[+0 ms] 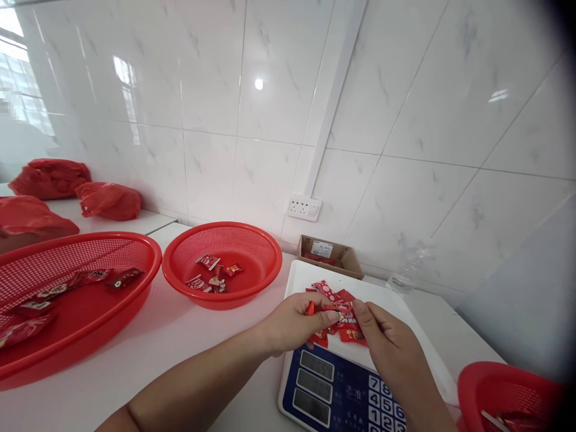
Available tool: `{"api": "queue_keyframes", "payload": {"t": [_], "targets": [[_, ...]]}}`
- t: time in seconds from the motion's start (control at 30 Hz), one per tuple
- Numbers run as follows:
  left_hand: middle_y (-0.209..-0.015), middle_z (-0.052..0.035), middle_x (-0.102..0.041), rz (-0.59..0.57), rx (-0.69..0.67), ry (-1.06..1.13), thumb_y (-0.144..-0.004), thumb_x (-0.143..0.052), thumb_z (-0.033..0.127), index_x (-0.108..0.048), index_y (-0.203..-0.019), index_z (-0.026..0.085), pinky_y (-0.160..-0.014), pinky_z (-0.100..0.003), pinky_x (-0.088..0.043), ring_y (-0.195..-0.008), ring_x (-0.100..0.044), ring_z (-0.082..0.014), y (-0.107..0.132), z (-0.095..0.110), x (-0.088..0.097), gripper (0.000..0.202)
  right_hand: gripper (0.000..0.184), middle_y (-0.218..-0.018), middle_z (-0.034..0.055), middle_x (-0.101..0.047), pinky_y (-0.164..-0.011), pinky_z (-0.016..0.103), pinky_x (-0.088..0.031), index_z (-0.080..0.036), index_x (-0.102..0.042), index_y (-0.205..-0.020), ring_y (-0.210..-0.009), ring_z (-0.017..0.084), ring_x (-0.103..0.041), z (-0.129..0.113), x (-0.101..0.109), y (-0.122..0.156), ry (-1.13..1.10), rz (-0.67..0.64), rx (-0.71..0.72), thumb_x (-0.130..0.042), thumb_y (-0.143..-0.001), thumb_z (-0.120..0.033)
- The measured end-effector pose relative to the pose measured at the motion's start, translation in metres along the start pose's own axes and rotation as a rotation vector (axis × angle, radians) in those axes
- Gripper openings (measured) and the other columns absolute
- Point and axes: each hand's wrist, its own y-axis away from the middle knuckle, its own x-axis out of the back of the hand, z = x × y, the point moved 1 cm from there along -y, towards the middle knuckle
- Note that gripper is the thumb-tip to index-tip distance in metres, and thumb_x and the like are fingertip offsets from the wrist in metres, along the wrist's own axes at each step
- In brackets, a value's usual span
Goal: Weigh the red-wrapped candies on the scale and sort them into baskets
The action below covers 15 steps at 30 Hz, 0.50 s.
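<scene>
Both of my hands meet above a white digital scale (pixel 300 277). Thumb and fingers of my left hand (pixel 292 324) pinch the left side of a small red candy packet (pixel 347 316) with white Chinese lettering. At its right edge, my right hand (pixel 390 341) grips the same packet between thumb and fingers. Beneath them, several red candy packets (pixel 324 290) lie in a loose pile on the scale's white pan. My fingers cover part of that pile. Three displays (pixel 314 387) and a number keypad sit on the scale's blue front, partly behind my right wrist.
A red plastic basket (pixel 168 264) with several wrapped candies stands left of the scale. Further left is a larger red basket (pixel 90 324); another red basket (pixel 470 387) is at lower right. Behind the scale are a cardboard box (pixel 353 264) and a wall socket (pixel 305 207). Red bags (pixel 110 201) lie far left.
</scene>
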Motion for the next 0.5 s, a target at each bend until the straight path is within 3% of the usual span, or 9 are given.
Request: {"api": "queue_keyframes", "payload": {"t": [0.3,0.5], "targets": [[-0.062,0.0027,-0.049,0.006,-0.013,0.087,-0.063,-0.069,0.061,-0.053,-0.071,0.016,-0.051,-0.021,-0.035,-0.053,-0.043,-0.0076,-0.0010,0.0003,0.0011,0.048,0.053,-0.053,-0.0008,-0.051,-0.048,0.024,-0.040,-0.022,-0.047,-0.056,-0.053,0.016,-0.047,-0.0030,0.0022,-0.0006,-0.047,-0.052,-0.002,-0.041,-0.079,-0.069],[-0.053,0.0046,-0.049,0.040,-0.004,0.168,-0.064,-0.069,0.061,-0.048,-0.068,0.018,-0.041,-0.019,-0.032,-0.043,-0.040,-0.0060,-0.0035,-0.0022,0.0028,0.049,0.050,-0.055,-0.0011,-0.051,-0.051,0.025,-0.040,-0.022,-0.047,-0.057,-0.053,0.015,-0.047,-0.0016,0.0017,-0.0005,-0.057,-0.147,0.027,-0.041,-0.082,-0.065]]}}
